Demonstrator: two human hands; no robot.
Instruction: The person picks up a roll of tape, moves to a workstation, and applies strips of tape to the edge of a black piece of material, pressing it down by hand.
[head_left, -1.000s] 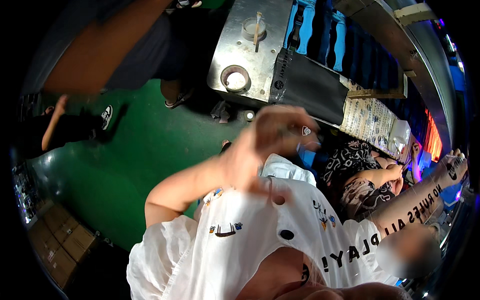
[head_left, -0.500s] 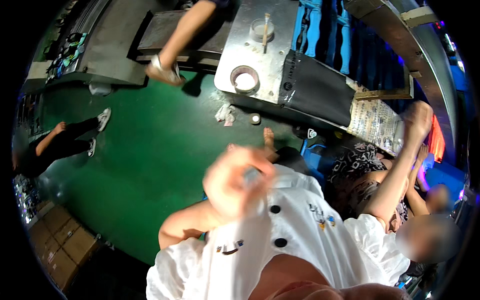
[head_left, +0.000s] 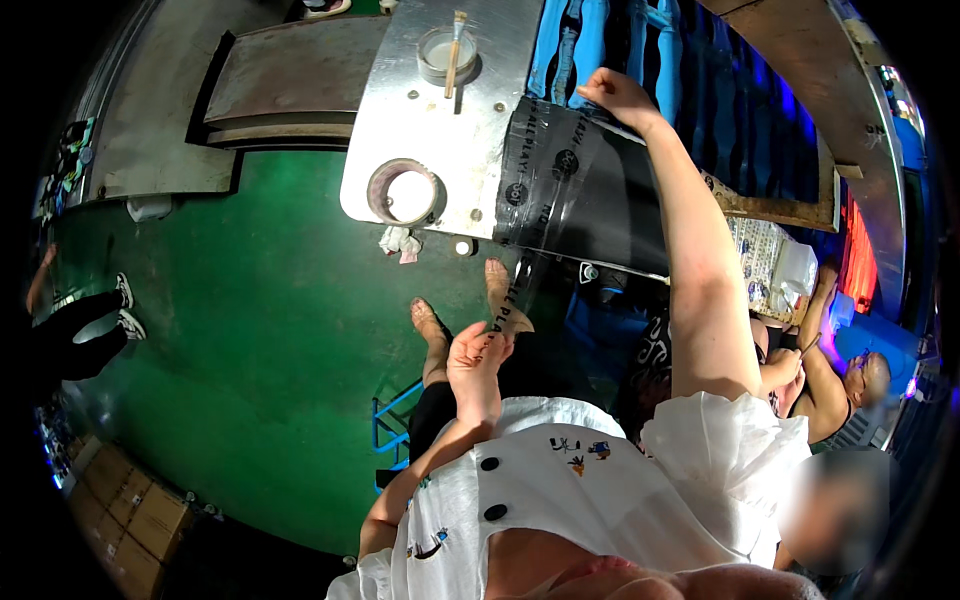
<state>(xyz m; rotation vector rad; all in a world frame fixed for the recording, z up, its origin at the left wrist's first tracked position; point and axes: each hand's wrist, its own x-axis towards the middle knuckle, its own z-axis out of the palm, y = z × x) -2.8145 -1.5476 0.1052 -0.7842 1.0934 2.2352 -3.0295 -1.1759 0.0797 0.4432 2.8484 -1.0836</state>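
A strip of clear film with dark print (head_left: 522, 272) runs from over a black sheet (head_left: 612, 195) on the metal table down to my left hand (head_left: 478, 362). The fingers of that hand are closed on the strip's near end, in front of my white shirt. Farther out, my right hand (head_left: 618, 98) has its fingers curled at the far edge of the black sheet, beside long, narrow blue pieces (head_left: 592, 45). Whatever its fingertips pinch is too small to make out.
On the metal table (head_left: 465, 170) stand a tape roll (head_left: 402, 192) and a round dish (head_left: 447, 58) with a brush (head_left: 455, 55) across it. A wooden frame (head_left: 785, 210) borders the blue pieces. Another person (head_left: 835, 395) sits at the right; cardboard boxes (head_left: 125, 505) stand lower left.
My left hand has lowered from close to the camera. My right arm has swung from the far right to the blue pieces. Printed film now spans the black sheet; a passer-by's leg has moved away.
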